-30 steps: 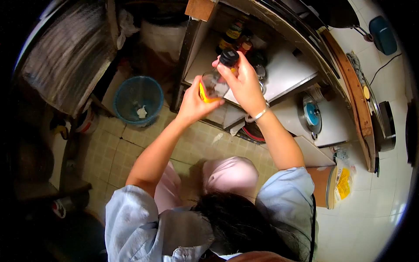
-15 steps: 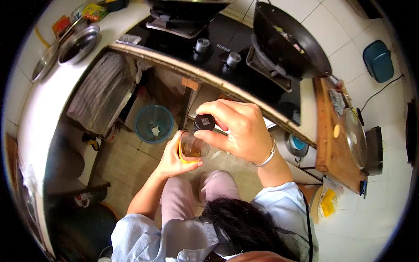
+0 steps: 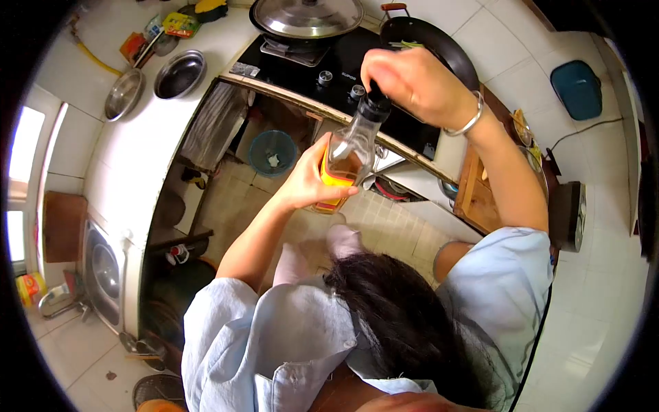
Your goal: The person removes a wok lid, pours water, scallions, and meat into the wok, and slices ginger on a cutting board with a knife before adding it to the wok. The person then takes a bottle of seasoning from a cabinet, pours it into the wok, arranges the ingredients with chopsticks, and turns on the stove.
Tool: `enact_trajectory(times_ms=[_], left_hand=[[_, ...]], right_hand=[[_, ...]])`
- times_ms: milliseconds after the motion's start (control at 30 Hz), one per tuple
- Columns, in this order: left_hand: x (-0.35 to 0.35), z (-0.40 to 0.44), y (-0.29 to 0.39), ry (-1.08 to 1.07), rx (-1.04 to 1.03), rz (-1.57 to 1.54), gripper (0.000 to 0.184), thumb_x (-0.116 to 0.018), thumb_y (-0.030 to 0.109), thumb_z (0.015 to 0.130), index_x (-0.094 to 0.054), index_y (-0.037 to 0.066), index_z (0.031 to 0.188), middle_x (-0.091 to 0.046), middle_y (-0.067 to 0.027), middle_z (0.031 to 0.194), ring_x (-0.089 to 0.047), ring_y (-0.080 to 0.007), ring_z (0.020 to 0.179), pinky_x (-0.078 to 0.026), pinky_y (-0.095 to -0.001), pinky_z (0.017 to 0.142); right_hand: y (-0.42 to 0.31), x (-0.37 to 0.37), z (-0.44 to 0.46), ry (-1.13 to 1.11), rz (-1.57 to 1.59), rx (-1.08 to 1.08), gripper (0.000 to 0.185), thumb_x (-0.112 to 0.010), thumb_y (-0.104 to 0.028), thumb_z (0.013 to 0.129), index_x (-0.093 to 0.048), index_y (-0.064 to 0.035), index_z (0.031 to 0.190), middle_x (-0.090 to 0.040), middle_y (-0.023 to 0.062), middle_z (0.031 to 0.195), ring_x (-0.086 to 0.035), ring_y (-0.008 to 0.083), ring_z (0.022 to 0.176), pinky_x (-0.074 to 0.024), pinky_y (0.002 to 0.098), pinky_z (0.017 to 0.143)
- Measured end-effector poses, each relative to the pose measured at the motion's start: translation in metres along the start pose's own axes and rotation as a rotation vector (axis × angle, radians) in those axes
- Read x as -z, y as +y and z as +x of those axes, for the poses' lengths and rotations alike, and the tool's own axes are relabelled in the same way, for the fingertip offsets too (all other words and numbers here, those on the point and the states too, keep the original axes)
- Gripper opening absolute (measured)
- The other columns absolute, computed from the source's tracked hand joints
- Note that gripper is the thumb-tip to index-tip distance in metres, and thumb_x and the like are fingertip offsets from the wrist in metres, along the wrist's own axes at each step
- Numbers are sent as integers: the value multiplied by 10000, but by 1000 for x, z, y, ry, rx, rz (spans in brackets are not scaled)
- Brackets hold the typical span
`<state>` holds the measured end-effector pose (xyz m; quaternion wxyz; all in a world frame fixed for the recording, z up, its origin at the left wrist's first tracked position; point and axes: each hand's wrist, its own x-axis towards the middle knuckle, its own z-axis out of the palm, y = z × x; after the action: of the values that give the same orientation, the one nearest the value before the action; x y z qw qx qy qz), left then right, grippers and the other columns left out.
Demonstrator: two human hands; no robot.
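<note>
My left hand (image 3: 302,180) is wrapped round the body of a clear glass bottle (image 3: 349,156) with a yellow and red label. A small amount of dark amber liquid shows inside. The bottle leans, its neck pointing up and to the right toward the stove. On the neck sits a black cap (image 3: 375,106). My right hand (image 3: 419,86), with a silver bangle at the wrist, is curled closed at the top of this cap; its fingertips are partly hidden behind the hand.
Beyond the hands is a black gas stove (image 3: 343,60) with a lidded pan (image 3: 309,17) and an open wok (image 3: 439,51). Metal bowls (image 3: 180,74) stand on the left counter (image 3: 130,161). A blue basin (image 3: 272,154) is on the floor below; a wooden board (image 3: 478,196) lies at right.
Both hands and the bottle have moved up and right in view, toward the stove. The bottle now shows more from its side. My right hand has turned over above the cap.
</note>
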<state>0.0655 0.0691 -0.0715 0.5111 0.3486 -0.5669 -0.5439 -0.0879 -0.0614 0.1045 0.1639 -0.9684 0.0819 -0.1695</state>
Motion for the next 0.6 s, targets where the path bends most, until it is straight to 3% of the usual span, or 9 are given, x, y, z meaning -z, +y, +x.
enact_trajectory(times_ms=[67, 133, 333, 367, 400, 467, 500, 533, 600], left_hand=[[-9, 8, 21, -4, -35, -19, 613, -831, 173, 600, -490, 26, 1088, -584, -38, 970, -531, -107, 886, -442, -272, 821], [-21, 14, 40, 13, -43, -30, 594, -824, 166, 607, -494, 30, 1081, -587, -38, 950, -535, -109, 875, -444, -273, 819], [-47, 46, 57, 112, -56, 5, 558, -813, 161, 625, -488, 47, 1064, -584, -34, 943, -542, -108, 863, -454, -276, 814], [-52, 54, 52, 168, -36, -12, 558, -814, 165, 625, -486, 50, 1062, -584, -33, 942, -543, -108, 863, -455, -278, 812], [-59, 61, 49, 222, -10, -28, 559, -816, 168, 626, -484, 52, 1061, -585, -32, 941, -545, -108, 862, -457, -279, 810], [-73, 83, 50, 369, -40, -31, 537, -808, 187, 637, -470, 50, 1030, -588, -35, 915, -556, -122, 837, -466, -279, 774], [-80, 93, 55, 422, -54, 15, 528, -804, 191, 640, -465, 47, 1018, -589, -41, 903, -560, -128, 825, -469, -282, 760], [-87, 102, 57, 476, -66, 60, 520, -801, 196, 643, -460, 44, 1006, -591, -47, 890, -564, -133, 814, -473, -285, 746], [-102, 117, 64, 546, -77, 313, 549, -802, 217, 645, -423, 23, 991, -588, -105, 822, -585, -170, 760, -485, -315, 695]], right_hand=[[-9, 13, -5, 22, 450, -293, 354, -399, -328, 967, -534, -46, 800, -443, -18, 630, -417, 77, 550, -347, 232, 481], [-20, 27, -12, 33, 834, -541, 364, -409, -342, 976, -565, -45, 833, -482, -40, 705, -422, 56, 557, -363, 200, 495], [-7, 26, -34, 461, 1385, -619, 395, -445, -387, 965, -592, -20, 959, -569, -4, 848, -516, 57, 632, -455, 211, 582], [8, 20, -40, 539, 1517, -588, 406, -448, -384, 963, -576, -12, 1063, -600, 10, 893, -560, 91, 752, -477, 257, 701], [26, 8, -54, 556, 1495, -485, 430, -436, -381, 966, -520, -15, 1176, -605, 36, 995, -574, 137, 925, -452, 303, 851], [17, -4, -64, 536, 1159, -504, 419, -427, -366, 971, -491, -23, 1203, -582, 62, 1108, -551, 165, 1055, -406, 321, 950], [12, -2, -68, 515, 1040, -468, 415, -497, -327, 945, -459, -29, 1231, -533, 88, 1190, -502, 167, 1145, -384, 319, 987], [21, -10, -73, 553, 955, -362, 469, -606, -263, 887, -428, -28, 1252, -502, 100, 1219, -470, 173, 1170, -378, 327, 997], [27, -4, -76, 510, 993, -403, 559, -671, -192, 832, -383, -11, 1275, -478, 98, 1221, -454, 182, 1175, -393, 330, 995]])
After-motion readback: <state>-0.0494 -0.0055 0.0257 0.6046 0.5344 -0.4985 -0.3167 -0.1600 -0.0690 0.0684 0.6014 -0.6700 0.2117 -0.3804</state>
